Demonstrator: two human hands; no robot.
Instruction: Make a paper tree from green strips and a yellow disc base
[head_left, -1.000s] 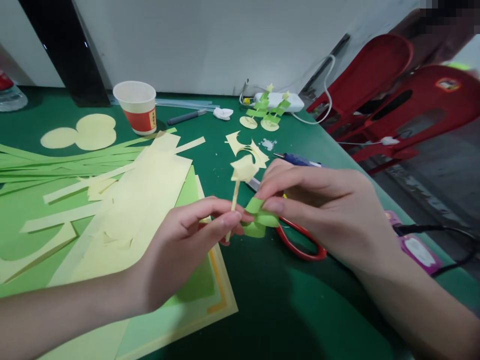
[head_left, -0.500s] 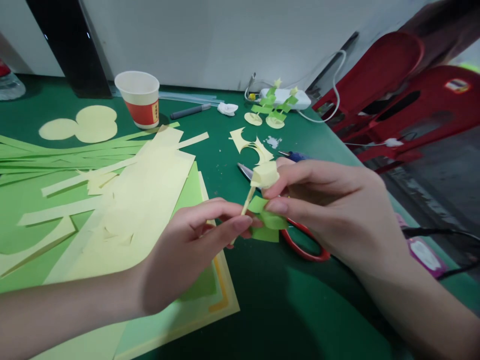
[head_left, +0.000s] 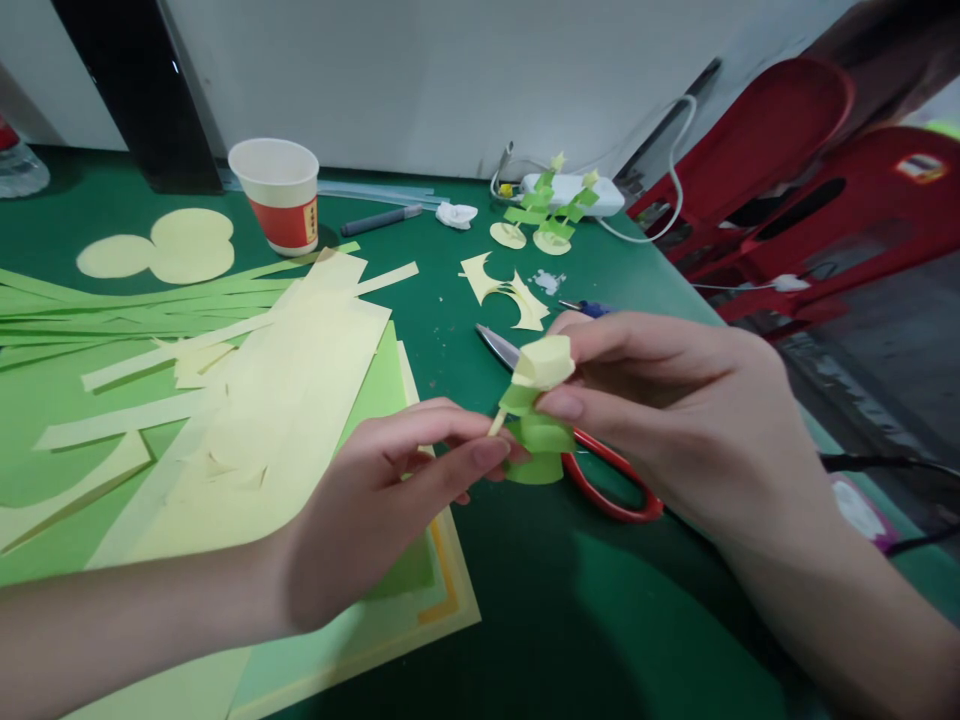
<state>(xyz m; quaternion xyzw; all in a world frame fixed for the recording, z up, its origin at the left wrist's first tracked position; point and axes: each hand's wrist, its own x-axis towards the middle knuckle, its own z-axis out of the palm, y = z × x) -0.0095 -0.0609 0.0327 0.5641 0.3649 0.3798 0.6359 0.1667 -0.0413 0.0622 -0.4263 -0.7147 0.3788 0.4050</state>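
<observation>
In the head view my left hand pinches the lower part of a paper flower, a thin cream stem topped by a pale yellow paper piece. Green paper leaves fold out along that stem. The thumb and forefinger of my right hand are closed on the leaves just under the yellow top. Behind my right hand lies a pair of scissors with red handles, partly covered. Two finished-looking paper plants stand on round cream bases at the back.
Green and cream paper sheets and green strips cover the left of the green table. A paper cup, a grey pen, cut scraps and a white power strip lie further back. Red chairs stand at right.
My right hand has shifted slightly right, and the flower's yellow top has moved the same way. More green leaf now shows right beneath the top. My left hand stays nearly in place.
</observation>
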